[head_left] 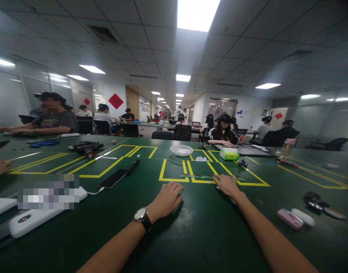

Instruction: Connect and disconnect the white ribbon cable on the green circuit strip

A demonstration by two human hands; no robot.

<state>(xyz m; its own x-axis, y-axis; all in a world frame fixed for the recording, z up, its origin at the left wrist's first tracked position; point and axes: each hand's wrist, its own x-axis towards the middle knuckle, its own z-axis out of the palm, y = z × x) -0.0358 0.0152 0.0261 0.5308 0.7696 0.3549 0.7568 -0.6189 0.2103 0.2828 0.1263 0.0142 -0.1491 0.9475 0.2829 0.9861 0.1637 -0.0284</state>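
Observation:
My left hand lies palm down on the green table, fingers loosely stretched and nothing visible in them. A watch with a black strap circles that wrist. Ahead of it, a long thin green strip, like a narrow circuit board, lies across yellow tape lines. My right hand rests palm down over the strip's right part, its fingers stretched out and covering some of it. A pale thin edge shows beneath this palm; what it belongs to is hidden.
Ahead are a white basket, a green-and-white tissue pack and a small pile of white pieces. On the left, a phone joins a white power bank by cable. Pink and white cases lie right. Other people sit beyond.

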